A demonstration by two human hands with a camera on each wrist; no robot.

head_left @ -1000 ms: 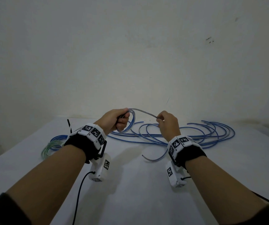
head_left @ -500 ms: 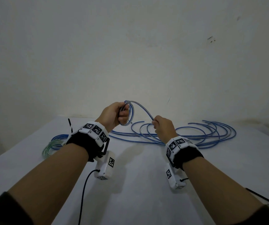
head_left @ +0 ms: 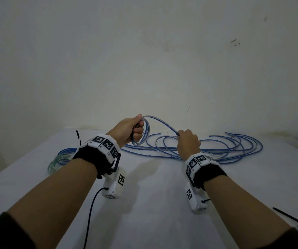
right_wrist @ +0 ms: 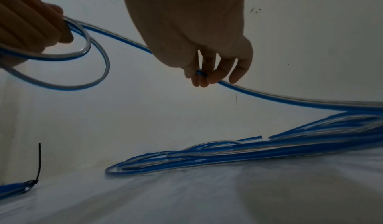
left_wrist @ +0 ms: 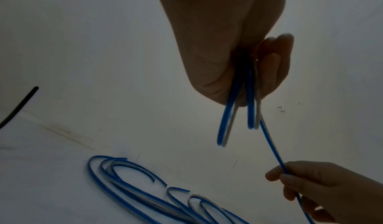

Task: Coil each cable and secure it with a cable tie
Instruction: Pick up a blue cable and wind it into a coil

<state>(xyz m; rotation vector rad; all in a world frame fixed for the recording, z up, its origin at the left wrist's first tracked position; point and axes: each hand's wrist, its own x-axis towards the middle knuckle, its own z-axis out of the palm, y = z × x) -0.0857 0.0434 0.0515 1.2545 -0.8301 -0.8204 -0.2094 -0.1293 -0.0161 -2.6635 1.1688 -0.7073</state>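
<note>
A long blue and clear cable (head_left: 216, 150) lies in loose loops across the back of the white table (head_left: 153, 203). My left hand (head_left: 134, 129) is raised above the table and grips a few small coils of this cable (left_wrist: 238, 112), which hang from the fist. From there the cable runs down to my right hand (head_left: 186, 141), whose fingers (right_wrist: 215, 76) pinch the strand (right_wrist: 269, 96) a short way to the right of the coil. Beyond the right hand the cable drops into the pile (right_wrist: 269, 148).
A coiled blue cable (head_left: 64, 152) and a greenish coil (head_left: 58, 161) lie at the table's left, one bound by a black cable tie (right_wrist: 39, 162). More black ties (head_left: 292, 219) lie at the right edge. A wall stands close behind the table.
My left hand has risen with the coil and a further loop has formed in it. My right hand has slid down and along the cable toward the pile.
</note>
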